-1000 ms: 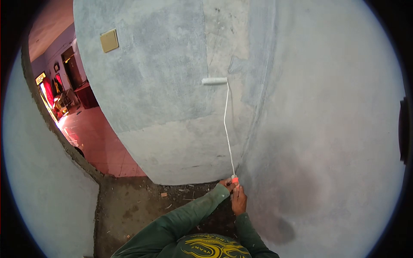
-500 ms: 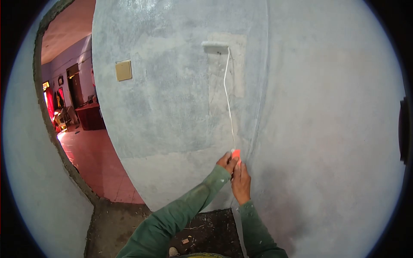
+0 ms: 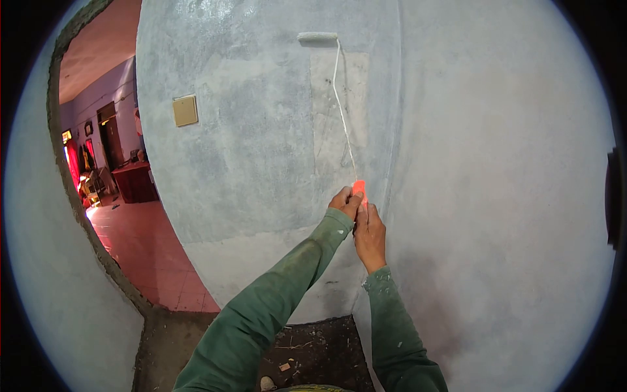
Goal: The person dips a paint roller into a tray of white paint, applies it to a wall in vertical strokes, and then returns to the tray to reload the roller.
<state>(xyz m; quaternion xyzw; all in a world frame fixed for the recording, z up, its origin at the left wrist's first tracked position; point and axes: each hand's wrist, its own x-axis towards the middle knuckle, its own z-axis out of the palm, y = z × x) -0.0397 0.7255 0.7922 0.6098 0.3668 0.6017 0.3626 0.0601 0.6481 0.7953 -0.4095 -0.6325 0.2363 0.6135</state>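
A paint roller (image 3: pixel 317 37) with a white sleeve rests high on a grey plastered wall (image 3: pixel 248 150), on a thin white rod that ends in an orange handle (image 3: pixel 358 187). My left hand (image 3: pixel 343 200) grips the handle from the left. My right hand (image 3: pixel 369 230) clasps it just below. Both arms wear green sleeves and reach up toward the wall corner. A paler unpainted strip (image 3: pixel 339 111) runs down the wall under the roller.
A beige switch plate (image 3: pixel 185 110) sits on the wall to the left. A doorway at left opens onto a red-tiled floor (image 3: pixel 140 248) with furniture beyond. Rubble and dirt (image 3: pixel 313 353) lie at the wall's foot. A second grey wall (image 3: pixel 509 196) meets the first at right.
Both hands have pushed the roller up the wall, from mid-height to near the top. The view has tilted upward with it.
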